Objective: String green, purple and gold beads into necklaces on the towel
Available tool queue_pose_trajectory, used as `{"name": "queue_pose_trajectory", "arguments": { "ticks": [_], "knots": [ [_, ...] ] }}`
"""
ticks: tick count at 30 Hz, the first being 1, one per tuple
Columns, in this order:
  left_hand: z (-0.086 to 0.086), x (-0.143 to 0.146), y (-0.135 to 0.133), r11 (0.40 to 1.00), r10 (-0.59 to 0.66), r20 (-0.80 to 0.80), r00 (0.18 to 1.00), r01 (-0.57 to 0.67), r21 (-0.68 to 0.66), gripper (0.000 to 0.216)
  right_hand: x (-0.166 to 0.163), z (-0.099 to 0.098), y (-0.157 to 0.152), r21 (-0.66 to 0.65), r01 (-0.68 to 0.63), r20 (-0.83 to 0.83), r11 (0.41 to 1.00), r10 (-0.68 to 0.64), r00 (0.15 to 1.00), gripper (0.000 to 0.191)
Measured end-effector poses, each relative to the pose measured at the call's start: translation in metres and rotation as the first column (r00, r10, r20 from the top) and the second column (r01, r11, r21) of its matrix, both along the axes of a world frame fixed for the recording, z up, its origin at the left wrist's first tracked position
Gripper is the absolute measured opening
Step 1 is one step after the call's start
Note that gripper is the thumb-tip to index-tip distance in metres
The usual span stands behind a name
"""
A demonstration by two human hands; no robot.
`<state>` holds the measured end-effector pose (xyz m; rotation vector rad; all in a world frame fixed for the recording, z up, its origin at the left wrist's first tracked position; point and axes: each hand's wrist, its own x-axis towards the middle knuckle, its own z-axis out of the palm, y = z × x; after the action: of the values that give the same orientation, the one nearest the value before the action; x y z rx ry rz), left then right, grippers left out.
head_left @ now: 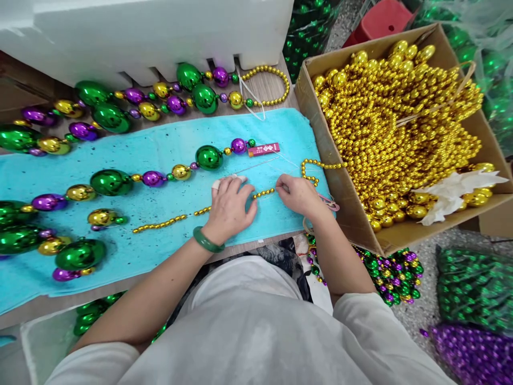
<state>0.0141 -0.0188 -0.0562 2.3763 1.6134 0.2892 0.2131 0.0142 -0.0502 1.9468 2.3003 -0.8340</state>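
My left hand (pixel 230 206) lies curled over a thin strand of small gold beads (pixel 160 224) on a turquoise towel (pixel 160 144); one fingertip is taped white and a green bangle (pixel 206 241) circles the wrist. My right hand (pixel 298 195) pinches the same strand at its right end, close to a clear thread. A loop of small gold beads (pixel 310 168) runs from there toward the cardboard box (pixel 401 232). Above my hands lies a garland of large green, gold and purple balls (pixel 160 176) with a pink tag (pixel 263 149).
The cardboard box at right is heaped with gold bead strands (pixel 396 123). More large ball garlands (pixel 120 107) lie behind the towel before a white foam block (pixel 152 32). Bags of green (pixel 473 289) and purple beads (pixel 473 353) sit on the floor at right.
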Motion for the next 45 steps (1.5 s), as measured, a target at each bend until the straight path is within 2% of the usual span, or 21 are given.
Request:
{"name": "queue_pose_trajectory", "arguments": {
  "ticks": [4, 9, 15, 20, 23, 27, 30, 32, 34, 36, 38, 39, 40, 42, 45],
  "knots": [
    [-0.003, 0.006, 0.004, 0.999, -0.038, 0.026, 0.999, 0.037, 0.014, 0.023, -0.001, 0.003, 0.0, -0.012, 0.002, -0.001, 1.0, -0.002, 1.0, 0.024],
    [-0.004, 0.006, 0.006, 1.0, -0.001, 0.038, 0.999, 0.001, 0.005, 0.024, -0.002, 0.005, 0.0, -0.019, 0.003, -0.006, 1.0, -0.003, 1.0, 0.024],
    [-0.004, 0.022, 0.011, 0.997, -0.083, 0.044, 0.996, 0.082, 0.014, 0.031, -0.001, 0.001, 0.0, -0.014, 0.014, -0.019, 1.0, -0.015, 1.0, 0.024],
    [-0.007, 0.037, 0.017, 0.996, -0.087, 0.058, 0.995, 0.086, 0.013, 0.025, 0.0, 0.003, -0.003, -0.001, 0.027, -0.154, 1.0, -0.027, 0.988, 0.021],
    [-0.005, 0.033, 0.019, 0.999, -0.044, 0.128, 0.991, 0.045, -0.007, 0.024, -0.007, 0.01, -0.007, 0.028, 0.049, -0.262, 0.998, -0.04, 0.964, 0.021],
    [-0.001, 0.01, 0.023, 0.996, 0.006, 0.25, 0.968, 0.016, -0.086, 0.025, -0.028, 0.013, -0.016, 0.068, 0.053, -0.278, 0.996, -0.032, 0.96, 0.023],
    [-0.001, -0.012, 0.027, 0.969, 0.025, 0.414, 0.91, 0.079, -0.233, 0.025, -0.041, 0.009, -0.024, 0.113, 0.014, -0.365, 0.994, 0.029, 0.93, 0.025],
    [0.002, -0.024, 0.028, 0.946, 0.121, 0.5, 0.858, 0.053, -0.319, 0.025, -0.041, 0.006, -0.028, 0.176, 0.001, -0.488, 0.984, 0.086, 0.869, 0.028],
    [0.006, -0.034, 0.028, 0.911, 0.262, 0.546, 0.796, -0.017, -0.412, 0.024, -0.032, 0.007, -0.029, 0.222, 0.065, -0.593, 0.973, 0.082, 0.801, 0.031],
    [0.013, -0.042, 0.028, 0.865, 0.392, 0.58, 0.714, -0.072, -0.497, 0.024, -0.013, 0.01, -0.025, 0.235, 0.226, -0.622, 0.945, -0.033, 0.782, 0.032],
    [0.018, -0.047, 0.026, 0.818, 0.5, 0.608, 0.617, -0.105, -0.566, 0.026, 0.009, 0.012, -0.018, 0.263, 0.39, -0.56, 0.882, -0.189, 0.806, 0.03],
    [0.019, -0.049, 0.026, 0.793, 0.548, 0.613, 0.57, -0.121, -0.597, 0.027, 0.02, 0.012, -0.014, 0.288, 0.416, -0.505, 0.863, -0.233, 0.831, 0.028],
    [0.019, -0.051, 0.025, 0.772, 0.586, 0.614, 0.528, -0.134, -0.622, 0.029, 0.029, 0.013, -0.011, 0.305, 0.403, -0.438, 0.863, -0.248, 0.864, 0.025],
    [0.018, -0.053, 0.024, 0.739, 0.635, 0.608, 0.477, -0.146, -0.658, 0.031, 0.04, 0.011, -0.006, 0.307, 0.304, -0.28, 0.902, -0.22, 0.935, 0.023],
    [0.014, -0.052, 0.023, 0.724, 0.655, 0.604, 0.455, -0.147, -0.674, 0.032, 0.041, 0.007, -0.005, 0.257, 0.143, -0.051, 0.956, -0.135, 0.99, 0.024]
  ]
}}
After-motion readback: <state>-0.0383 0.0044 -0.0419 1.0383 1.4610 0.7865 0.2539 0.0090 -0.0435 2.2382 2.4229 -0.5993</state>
